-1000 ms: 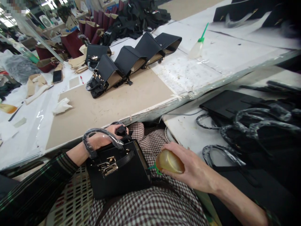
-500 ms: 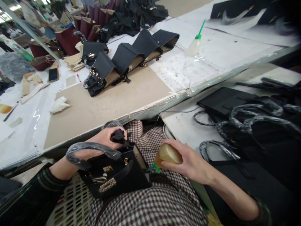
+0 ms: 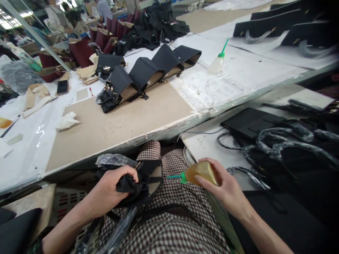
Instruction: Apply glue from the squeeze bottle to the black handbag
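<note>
Now one handbag (image 3: 148, 178), one glue bottle (image 3: 201, 172), two hands.

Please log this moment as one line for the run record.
left hand: grips black handbag on lap | right hand: holds amber glue bottle, green nozzle toward bag

A black handbag (image 3: 143, 180) lies on a brown-and-white checked skirt (image 3: 172, 225), beside an amber glue bottle (image 3: 202, 172) with a green nozzle (image 3: 176, 176), below a beige board (image 3: 119, 120) on the white table (image 3: 238, 70).
</note>
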Demonstrator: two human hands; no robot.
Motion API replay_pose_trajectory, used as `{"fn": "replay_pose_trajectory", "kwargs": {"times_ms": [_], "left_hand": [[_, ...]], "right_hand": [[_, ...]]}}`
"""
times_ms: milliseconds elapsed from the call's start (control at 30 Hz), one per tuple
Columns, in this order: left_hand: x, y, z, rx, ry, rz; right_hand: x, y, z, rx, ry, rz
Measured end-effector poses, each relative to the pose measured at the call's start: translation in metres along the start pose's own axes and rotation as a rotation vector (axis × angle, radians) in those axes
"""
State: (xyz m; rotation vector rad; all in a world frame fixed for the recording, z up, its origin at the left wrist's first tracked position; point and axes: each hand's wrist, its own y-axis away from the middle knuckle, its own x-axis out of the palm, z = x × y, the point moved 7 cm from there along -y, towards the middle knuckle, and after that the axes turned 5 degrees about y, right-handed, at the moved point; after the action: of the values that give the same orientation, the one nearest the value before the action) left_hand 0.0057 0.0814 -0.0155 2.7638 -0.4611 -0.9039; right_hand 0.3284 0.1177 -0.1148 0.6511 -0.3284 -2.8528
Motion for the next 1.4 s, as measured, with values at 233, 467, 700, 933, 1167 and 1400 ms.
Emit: {"fn": "replay_pose_trajectory", "kwargs": {"times_ms": [233,467,700,933,1167,1400], "left_hand": [[0.009,0.008,-0.002,0.082,0.025,0.047],[0.013,0.010,-0.005,0.178,-0.025,0.049],[0.015,0.011,-0.004,0.178,-0.024,0.069],[0.023,0.020,0.002,0.154,-0.024,0.104],[0.037,0.033,0.011,0.166,0.011,0.142],[0.047,0.038,0.016,0.175,0.049,0.189]], "right_hand": [[0.025,-0.027,0.017,-0.158,0.105,-0.052],[0.037,-0.047,0.023,-0.193,0.142,0.028],[0.037,-0.040,0.026,-0.158,0.120,0.168],[0.028,-0.029,0.025,-0.068,0.110,0.112],[0.038,-0.021,0.024,-0.039,0.141,0.176],[0.044,-0.017,0.011,0.139,-0.022,0.306]]}}
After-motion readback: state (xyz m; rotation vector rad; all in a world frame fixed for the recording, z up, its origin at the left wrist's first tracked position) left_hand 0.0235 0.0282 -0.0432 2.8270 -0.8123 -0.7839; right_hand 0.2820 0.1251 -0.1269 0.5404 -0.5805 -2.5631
